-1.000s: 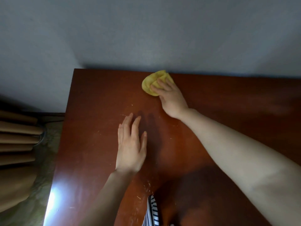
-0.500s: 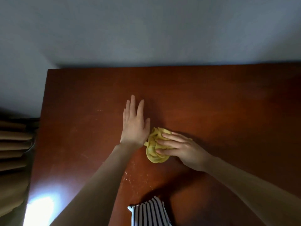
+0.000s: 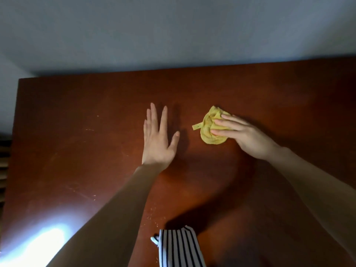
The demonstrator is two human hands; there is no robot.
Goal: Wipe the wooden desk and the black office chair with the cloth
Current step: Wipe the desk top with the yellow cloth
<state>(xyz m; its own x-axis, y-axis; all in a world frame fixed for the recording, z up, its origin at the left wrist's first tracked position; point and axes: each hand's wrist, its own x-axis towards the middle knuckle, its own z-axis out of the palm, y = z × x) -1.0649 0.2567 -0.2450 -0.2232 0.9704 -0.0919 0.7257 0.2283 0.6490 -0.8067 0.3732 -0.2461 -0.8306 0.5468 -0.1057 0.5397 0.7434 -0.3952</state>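
One cloth (image 3: 209, 136) slid right beneath the right hand (image 3: 248, 137).

Nothing written could be read: no text, brand, number or sign. A narrow yellow tab (image 3: 196, 126) stuck out from the left edge of the crumpled yellow cloth (image 3: 211, 140) lying on the reddish-brown wooden surface (image 3: 77, 151). It was too small to tell whether it carried any print.
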